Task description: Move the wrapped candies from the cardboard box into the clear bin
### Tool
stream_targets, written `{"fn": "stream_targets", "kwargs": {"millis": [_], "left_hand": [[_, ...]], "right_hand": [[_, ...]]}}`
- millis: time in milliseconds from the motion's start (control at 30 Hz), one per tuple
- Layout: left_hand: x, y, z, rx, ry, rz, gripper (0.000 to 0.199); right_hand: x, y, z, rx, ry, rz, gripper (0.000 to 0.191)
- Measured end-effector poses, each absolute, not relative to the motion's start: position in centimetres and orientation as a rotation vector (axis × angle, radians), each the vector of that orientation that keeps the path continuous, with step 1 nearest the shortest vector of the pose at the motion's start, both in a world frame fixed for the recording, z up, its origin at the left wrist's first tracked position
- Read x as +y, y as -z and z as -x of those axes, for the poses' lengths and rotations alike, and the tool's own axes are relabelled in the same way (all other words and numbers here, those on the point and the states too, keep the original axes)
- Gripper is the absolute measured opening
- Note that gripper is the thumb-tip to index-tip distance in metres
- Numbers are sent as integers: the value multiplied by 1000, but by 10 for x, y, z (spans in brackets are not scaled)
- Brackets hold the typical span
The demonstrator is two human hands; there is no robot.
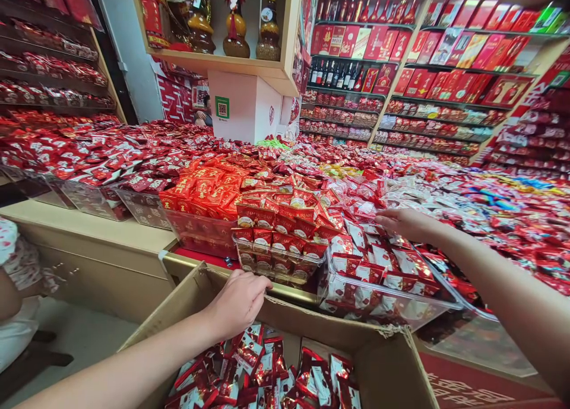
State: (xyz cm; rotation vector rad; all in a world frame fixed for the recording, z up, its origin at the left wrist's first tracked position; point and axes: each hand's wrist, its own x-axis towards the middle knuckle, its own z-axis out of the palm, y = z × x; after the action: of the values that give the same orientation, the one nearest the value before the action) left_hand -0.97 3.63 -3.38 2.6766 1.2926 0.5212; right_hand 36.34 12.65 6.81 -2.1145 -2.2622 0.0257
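Observation:
My left hand (243,299) is curled closed at the far rim of an open cardboard box (347,332), seemingly gripping that edge. Inside the box lie loose red-and-white candy packets (267,367). Stretched out over a clear plastic bin (387,305), my right hand (403,224) has its fingers extended and nothing visible in them. That bin is heaped with similar red-and-white packets (378,257), and my fingers are at its back part; whether they touch the packets I cannot tell. Left of it stands a bin of durian candy packets (280,237).
Bright red packets (209,189) fill another bin to the left. Heaps of wrapped sweets cover the display behind. A display case (218,67) stands above it on a pillar. Bottles and red boxes line the shelves (365,59). At the left edge, a person (18,278) is partly visible.

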Motion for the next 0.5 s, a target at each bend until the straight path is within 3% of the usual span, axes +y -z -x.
{"fn": "stream_targets", "kwargs": {"millis": [333,500], "left_hand": [[35,36,11,1288,-578,-2666,23],[34,36,11,1296,-580,-2660,22]], "right_hand": [[131,-53,-361,-2227,94,2157,43],[121,-57,-352,-2367,38,1973,40]]}}
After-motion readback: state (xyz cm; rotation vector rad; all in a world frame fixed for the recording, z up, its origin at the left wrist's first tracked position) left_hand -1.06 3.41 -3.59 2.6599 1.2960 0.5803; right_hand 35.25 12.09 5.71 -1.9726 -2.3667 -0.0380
